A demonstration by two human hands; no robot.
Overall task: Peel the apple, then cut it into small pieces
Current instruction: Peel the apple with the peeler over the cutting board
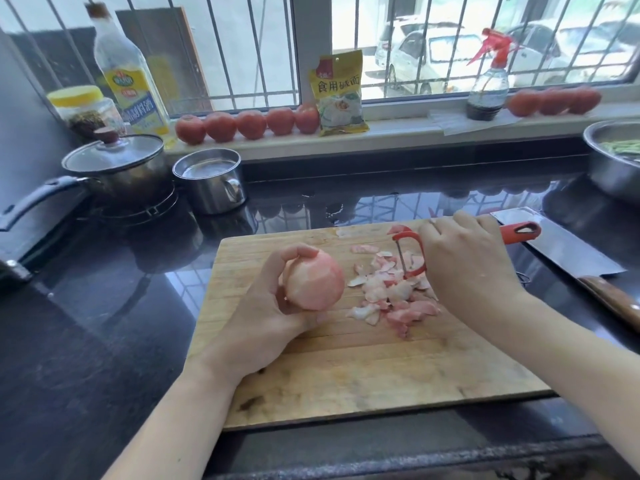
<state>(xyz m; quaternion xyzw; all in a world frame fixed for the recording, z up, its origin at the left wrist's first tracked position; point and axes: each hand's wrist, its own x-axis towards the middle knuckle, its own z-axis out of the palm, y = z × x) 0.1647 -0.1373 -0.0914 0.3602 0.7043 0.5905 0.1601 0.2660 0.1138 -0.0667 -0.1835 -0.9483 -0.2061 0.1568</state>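
While the left hand cups the apple from below and behind, its fingers curl up around the far side of the fruit and its thumb lies under the near side, so the grip is closed firmly on it. Almost all of the apple is peeled, pale with a pink blush, and it is held just above the left half of the wooden cutting board. To the right, the right hand is wrapped around the handle of a red peeler; the fingers are folded over the handle, whose looped end sticks out past the knuckles toward the right. The peeler's blade frame points left and down, its lower tip touching or just above the heap of peelings, well apart from the apple. Pink and white scraps lie scattered over the middle and far right part of the board. A cleaver with a wooden handle rests on the dark countertop, just beside the board's right edge.
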